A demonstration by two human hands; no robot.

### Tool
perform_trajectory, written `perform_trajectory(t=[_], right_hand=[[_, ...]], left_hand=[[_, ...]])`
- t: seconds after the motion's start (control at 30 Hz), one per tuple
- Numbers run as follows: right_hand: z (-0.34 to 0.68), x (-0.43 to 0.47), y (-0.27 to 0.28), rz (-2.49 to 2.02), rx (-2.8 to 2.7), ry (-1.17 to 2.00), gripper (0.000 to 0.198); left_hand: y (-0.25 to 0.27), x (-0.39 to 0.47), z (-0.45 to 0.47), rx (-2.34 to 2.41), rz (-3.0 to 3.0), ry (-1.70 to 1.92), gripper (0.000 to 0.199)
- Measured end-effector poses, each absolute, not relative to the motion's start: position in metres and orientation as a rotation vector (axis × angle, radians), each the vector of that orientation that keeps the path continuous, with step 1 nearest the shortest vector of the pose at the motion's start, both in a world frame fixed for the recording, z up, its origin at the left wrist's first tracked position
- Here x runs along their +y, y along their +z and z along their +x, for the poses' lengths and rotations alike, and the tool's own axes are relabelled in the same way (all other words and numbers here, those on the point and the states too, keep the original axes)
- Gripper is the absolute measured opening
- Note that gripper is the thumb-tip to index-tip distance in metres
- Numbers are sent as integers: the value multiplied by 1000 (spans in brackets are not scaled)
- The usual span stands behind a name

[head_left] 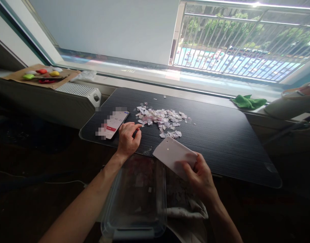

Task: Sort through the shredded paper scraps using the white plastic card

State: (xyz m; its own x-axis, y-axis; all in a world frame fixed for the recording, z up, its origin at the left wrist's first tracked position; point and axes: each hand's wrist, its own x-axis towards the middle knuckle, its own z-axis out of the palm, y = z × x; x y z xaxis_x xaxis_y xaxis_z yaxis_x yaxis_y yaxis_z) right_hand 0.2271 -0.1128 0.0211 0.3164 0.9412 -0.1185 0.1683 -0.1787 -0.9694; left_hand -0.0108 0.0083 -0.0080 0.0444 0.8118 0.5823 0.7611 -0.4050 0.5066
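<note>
My right hand point(201, 173) grips a flat white panel with rounded corners and a small hole point(173, 153), thumb on top. The panel is tilted over the table's near edge, and I cannot tell exactly what it is. Just beyond it, a pile of small torn paper pieces point(162, 116) is spread on the dark table point(215, 135). My left hand point(129, 136) rests open at the pile's left side, index finger stretched toward the scraps. Below the table edge sits a clear plastic bin point(134, 209), with some scraps visible in it.
A phone showing a timer point(114, 125) lies left of my left hand. On the sill are a green cloth point(249, 102) and, far left, brown paper point(14, 77) with colourful lumps. A white radiator point(80, 92) stands beside the table. Pale fabric point(186, 212) lies right of the bin.
</note>
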Motion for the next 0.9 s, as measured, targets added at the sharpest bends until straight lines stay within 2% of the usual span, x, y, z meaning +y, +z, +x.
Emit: perform_trajectory(t=[0.57,0.9], right_hand=[[232,-108,28,-1700,-1136,895,37],[229,-87,28,-1544,-1235,1108,28]], left_hand=[[-8,8,-11,1697,2258,1275,23],[-9,9,-11,1691,2245,1305,23]])
